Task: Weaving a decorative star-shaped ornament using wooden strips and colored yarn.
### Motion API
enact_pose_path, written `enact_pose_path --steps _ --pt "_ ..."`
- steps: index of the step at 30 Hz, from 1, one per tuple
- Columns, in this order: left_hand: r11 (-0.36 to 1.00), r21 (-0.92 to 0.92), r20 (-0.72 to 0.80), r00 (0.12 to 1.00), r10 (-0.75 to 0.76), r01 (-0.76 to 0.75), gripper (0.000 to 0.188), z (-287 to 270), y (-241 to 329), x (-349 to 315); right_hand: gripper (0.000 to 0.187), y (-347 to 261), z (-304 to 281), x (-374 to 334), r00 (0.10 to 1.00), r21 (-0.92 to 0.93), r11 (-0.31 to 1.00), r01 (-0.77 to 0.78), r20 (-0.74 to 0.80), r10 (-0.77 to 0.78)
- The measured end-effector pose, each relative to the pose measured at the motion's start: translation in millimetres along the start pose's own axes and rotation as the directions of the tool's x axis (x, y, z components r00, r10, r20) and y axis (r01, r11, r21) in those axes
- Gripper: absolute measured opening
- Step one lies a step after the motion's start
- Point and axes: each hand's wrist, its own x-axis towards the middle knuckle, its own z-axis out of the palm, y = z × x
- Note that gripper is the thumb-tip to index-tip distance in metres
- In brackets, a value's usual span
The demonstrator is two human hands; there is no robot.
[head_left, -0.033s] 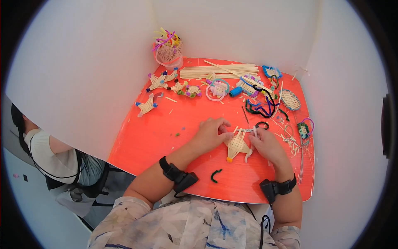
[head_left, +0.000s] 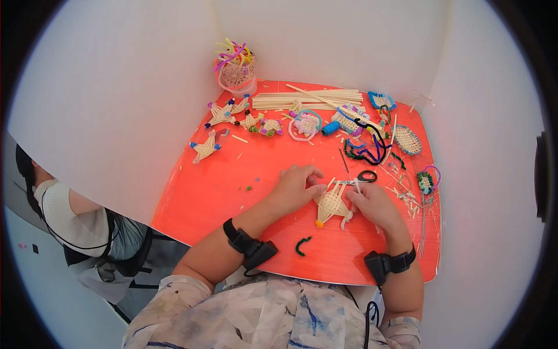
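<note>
My left hand (head_left: 300, 185) pinches the upper left edge of a small woven straw piece (head_left: 332, 205), pale and star-like with loose strip ends at its top. A bit of orange pipe cleaner (head_left: 319, 224) wraps its lower left point, and white pipe cleaner (head_left: 347, 220) hangs at its lower right. At the piece's right side, my right hand (head_left: 373, 205) is closed on a white pipe cleaner (head_left: 357, 186) that stands up from the fingers. Black-handled scissors (head_left: 367, 176) lie just beyond the hands, their blades partly behind the strips.
Several finished straw stars (head_left: 221, 114) sit at the far left of the red table (head_left: 232, 203). Behind them stands a pink basket (head_left: 238, 81). Pale strips (head_left: 308, 100) lie along the back. Coloured pipe cleaners (head_left: 372, 152) and scraps crowd the right; a dark green piece (head_left: 300, 246) is near me.
The woven straw piece has shifted very slightly to the left at its lower end. Both hands stay in nearly the same place.
</note>
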Motion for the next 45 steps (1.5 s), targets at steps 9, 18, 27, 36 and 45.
enact_pose_path --steps 9,18,27,36,45 --pt "0.99 -0.085 0.12 0.985 0.122 -0.112 0.025 1 -1 0 0.017 -2 8 0 0.989 0.358 0.934 -0.007 0.14 -0.046" --pt "0.747 -0.648 0.211 0.978 -0.009 0.147 0.016 3 -5 5 0.016 -2 0 0 0.983 0.502 0.865 0.014 0.151 -0.103" --pt "0.664 -0.737 0.206 0.978 0.044 0.125 0.011 3 -4 4 0.014 1 3 3 0.978 0.517 0.852 0.082 0.121 -0.167" --pt "0.568 -0.745 0.352 0.929 -0.112 0.351 0.013 1 9 2 0.011 -2 8 3 0.978 0.441 0.876 0.196 -0.025 -0.206" --pt "0.616 -0.767 0.163 0.983 -0.083 0.179 0.012 5 19 -5 0.012 -3 15 1 0.976 0.461 0.861 0.216 -0.119 -0.182"
